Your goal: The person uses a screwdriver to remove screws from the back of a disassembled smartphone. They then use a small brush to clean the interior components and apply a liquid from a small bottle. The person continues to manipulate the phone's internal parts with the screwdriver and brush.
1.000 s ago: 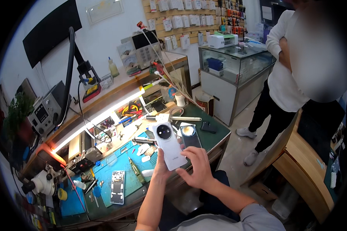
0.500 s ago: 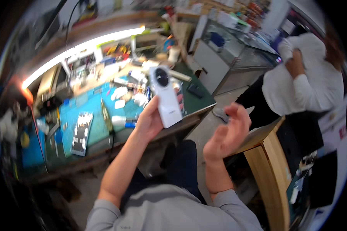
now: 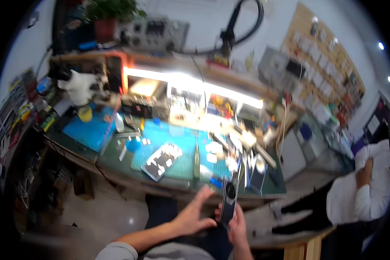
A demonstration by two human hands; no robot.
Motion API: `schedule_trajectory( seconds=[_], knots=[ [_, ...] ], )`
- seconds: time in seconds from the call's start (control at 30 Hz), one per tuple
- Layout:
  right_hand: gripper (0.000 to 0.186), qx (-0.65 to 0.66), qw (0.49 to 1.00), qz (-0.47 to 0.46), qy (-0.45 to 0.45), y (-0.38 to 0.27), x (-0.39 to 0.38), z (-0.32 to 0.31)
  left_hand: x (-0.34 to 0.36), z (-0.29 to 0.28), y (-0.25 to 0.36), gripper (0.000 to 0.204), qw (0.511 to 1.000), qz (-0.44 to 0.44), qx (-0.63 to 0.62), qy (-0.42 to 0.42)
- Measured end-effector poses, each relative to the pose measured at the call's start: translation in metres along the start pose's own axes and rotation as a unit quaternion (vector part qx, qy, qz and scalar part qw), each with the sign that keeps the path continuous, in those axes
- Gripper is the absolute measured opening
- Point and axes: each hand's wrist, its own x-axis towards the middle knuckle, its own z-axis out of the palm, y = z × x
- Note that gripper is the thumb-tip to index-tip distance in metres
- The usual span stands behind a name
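The worktop (image 3: 113, 152) is crowded, so any clumsy move along its front edge could knock stuff, imo. Left hand (image 3: 194, 219) is off that edge, fingers spread, holding nothing; one careless flick might bump the phone (image 3: 228, 209). Right hand (image 3: 238, 224) has its fingers closed round the lower end of that phone, out past the front edge, right of the middle. Weak grip or sweaty fingers and it could hit the edge or the floor (image 3: 123, 214). Opened phone (image 3: 162, 161) lies left of the middle, near corner close to the front edge, innards bare: a snagged sleeve could drag it off. Green tool (image 3: 196, 161) beside it could roll.
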Motion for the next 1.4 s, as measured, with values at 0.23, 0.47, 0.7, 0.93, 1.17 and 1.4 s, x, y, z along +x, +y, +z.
schedule_trajectory(
  seconds=[0.23, 0.47, 0.7, 0.93, 1.17, 1.4],
  knots=[
    [0.069, 0.163, 0.983, 0.078, 0.042, -0.055, 0.055, -0.021, -0.129, -0.022, -0.133, 0.044, 0.947, -0.104, 0.049, 0.298],
    [0.038, -0.086, 0.979, 0.039, 0.180, -0.053, 0.152, -0.049, -0.182, -0.028, -0.174, 0.039, 0.970, -0.194, 0.078, 0.126],
    [0.024, -0.211, 0.969, 0.047, 0.121, -0.031, 0.284, -0.016, -0.135, -0.101, -0.133, 0.047, 0.986, 0.077, 0.133, 0.060],
    [0.043, -0.224, 0.970, -0.032, 0.087, -0.010, 0.342, -0.014, -0.085, -0.175, -0.104, 0.043, 0.922, 0.167, 0.236, 0.259],
    [0.047, -0.387, 0.917, -0.019, 0.093, 0.028, 0.334, -0.029, -0.081, -0.206, -0.118, 0.047, 0.912, 0.105, 0.245, 0.313],
    [0.053, -0.607, 0.766, -0.107, 0.184, 0.022, 0.325, 0.013, -0.042, -0.214, -0.109, 0.034, 0.919, 0.059, 0.196, 0.336]
  ],
)
